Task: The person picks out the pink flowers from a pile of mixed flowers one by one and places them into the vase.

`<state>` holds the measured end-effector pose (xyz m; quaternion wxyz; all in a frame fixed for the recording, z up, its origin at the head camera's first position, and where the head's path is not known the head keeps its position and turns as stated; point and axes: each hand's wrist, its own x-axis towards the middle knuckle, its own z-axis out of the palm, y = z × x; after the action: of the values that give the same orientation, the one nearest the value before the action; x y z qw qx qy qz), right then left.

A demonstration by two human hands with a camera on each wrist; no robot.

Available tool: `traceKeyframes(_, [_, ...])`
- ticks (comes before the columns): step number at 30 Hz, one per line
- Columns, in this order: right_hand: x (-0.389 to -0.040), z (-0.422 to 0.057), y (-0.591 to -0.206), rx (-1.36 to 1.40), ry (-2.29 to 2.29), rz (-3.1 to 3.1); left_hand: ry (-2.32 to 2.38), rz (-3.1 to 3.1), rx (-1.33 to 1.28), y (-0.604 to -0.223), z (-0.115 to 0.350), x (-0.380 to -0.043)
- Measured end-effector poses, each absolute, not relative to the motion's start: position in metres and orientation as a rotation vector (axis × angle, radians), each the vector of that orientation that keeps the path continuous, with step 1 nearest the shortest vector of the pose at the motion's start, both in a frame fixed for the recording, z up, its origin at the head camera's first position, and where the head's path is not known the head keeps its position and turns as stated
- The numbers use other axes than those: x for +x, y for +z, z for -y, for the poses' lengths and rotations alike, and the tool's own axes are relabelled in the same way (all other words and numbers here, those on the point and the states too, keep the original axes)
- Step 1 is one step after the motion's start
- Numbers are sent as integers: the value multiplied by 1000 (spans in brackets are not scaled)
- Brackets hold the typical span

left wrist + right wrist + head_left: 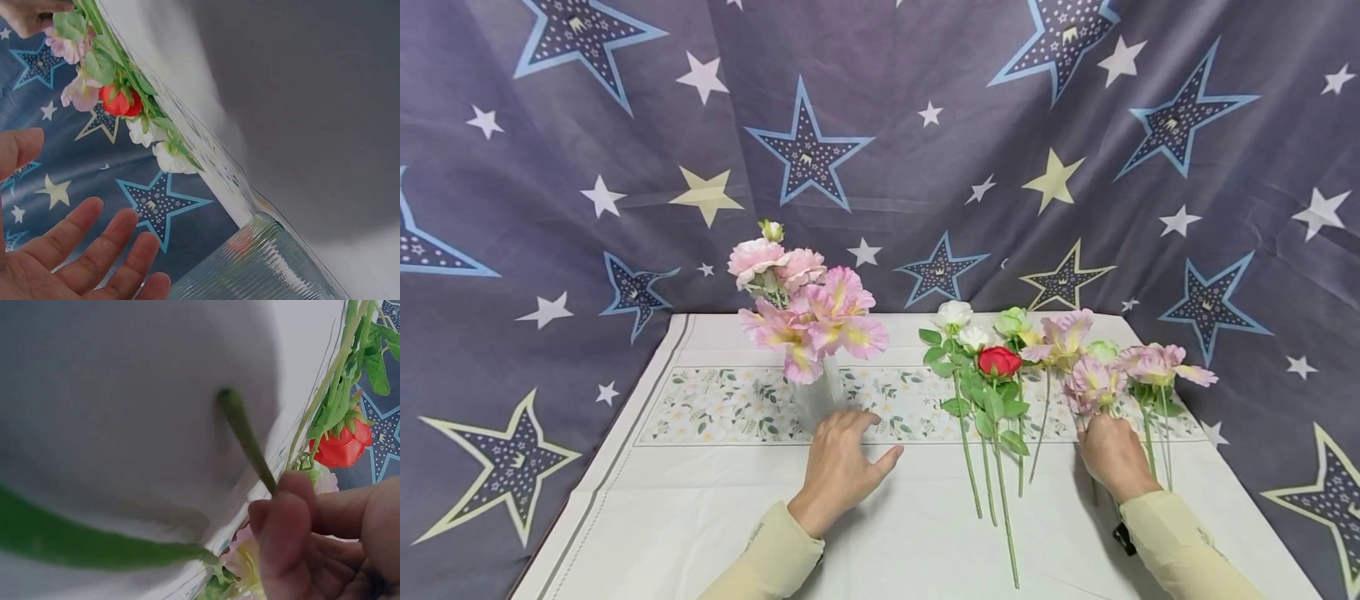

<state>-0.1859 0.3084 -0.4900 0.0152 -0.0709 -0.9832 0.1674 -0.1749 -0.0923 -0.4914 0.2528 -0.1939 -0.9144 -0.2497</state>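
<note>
The right hand (1112, 454) pinches a green stem (247, 440) of a pink flower (1093, 382) lying on the table (700, 517). The left hand (838, 467) rests with fingers spread by the vase (818, 398). Some pink blooms (805, 308) are already in the vase; I think many loose flowers (1000, 362) are left.

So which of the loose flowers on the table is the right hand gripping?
The pale pink-purple flower, just right of the red rose; the right hand pinches its stem, the others lie untouched.

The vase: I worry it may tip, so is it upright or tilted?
Upright. The vase stands on the table holding pink flowers, with the open left hand beside its base.
</note>
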Motion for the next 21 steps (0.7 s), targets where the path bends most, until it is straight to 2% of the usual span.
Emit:
traceKeyframes(10, [-187,-306,-492,-247,572,3037,-668,2498,-519,-491,92,-174])
traceKeyframes(21, [-180,-291,-485,-59,558,2821,-664,2494,-524,-491,94,-176])
